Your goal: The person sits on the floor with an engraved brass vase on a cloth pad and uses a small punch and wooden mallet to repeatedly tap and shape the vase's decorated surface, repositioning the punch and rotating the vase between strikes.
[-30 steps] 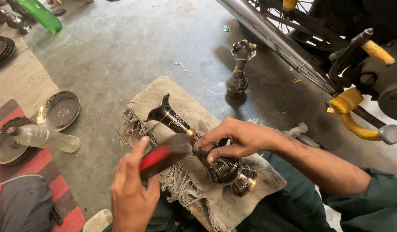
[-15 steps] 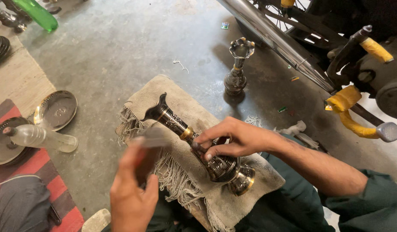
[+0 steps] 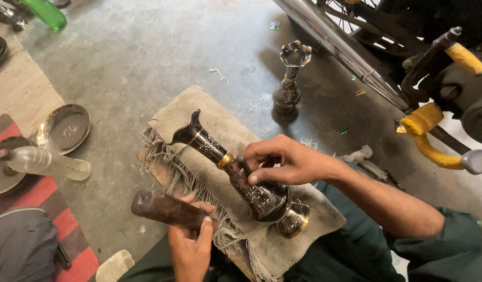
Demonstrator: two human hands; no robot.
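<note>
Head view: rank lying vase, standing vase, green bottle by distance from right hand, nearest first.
1. Lying vase: on the burlap pad, under the right hand, touching.
2. Standing vase: upright on the floor, beyond the hand.
3. Green bottle: far top-left corner.

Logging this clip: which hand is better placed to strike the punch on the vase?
Left. The left hand grips the wooden mallet, free beside the vase. The right hand is occupied, pinching the punch against the vase on the cloth.
</note>
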